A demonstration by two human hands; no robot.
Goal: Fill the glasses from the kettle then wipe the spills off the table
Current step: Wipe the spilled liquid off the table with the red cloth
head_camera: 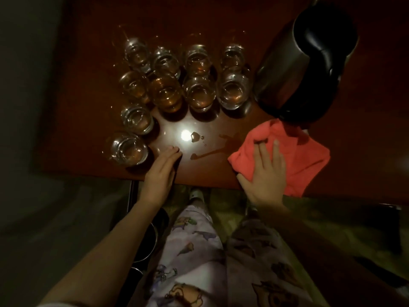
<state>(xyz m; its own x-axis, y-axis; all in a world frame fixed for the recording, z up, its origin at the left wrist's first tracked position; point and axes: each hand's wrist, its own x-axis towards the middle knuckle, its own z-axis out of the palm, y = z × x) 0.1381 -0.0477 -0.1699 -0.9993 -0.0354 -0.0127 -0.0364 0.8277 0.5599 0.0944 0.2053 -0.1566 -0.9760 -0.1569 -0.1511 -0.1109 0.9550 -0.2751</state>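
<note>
Several clear glasses (168, 94) holding liquid stand grouped on the dark red-brown table (88, 63). The black kettle (309, 63) stands at the right behind a coral-red cloth (303, 156). My right hand (265, 176) presses flat on the cloth's left part with straight fingers. Spilled liquid (212, 149) lies in streaks and drops on the table between my hands, beside a bright light reflection. My left hand (161, 171) rests flat on the table near its front edge, fingers straight, just right of the nearest glass (129, 149).
The table's front edge (199, 185) runs right under my wrists. Below it are my legs in patterned trousers and a metal pot (148, 238) on the floor at the left. A dark object (391, 227) sits at the lower right.
</note>
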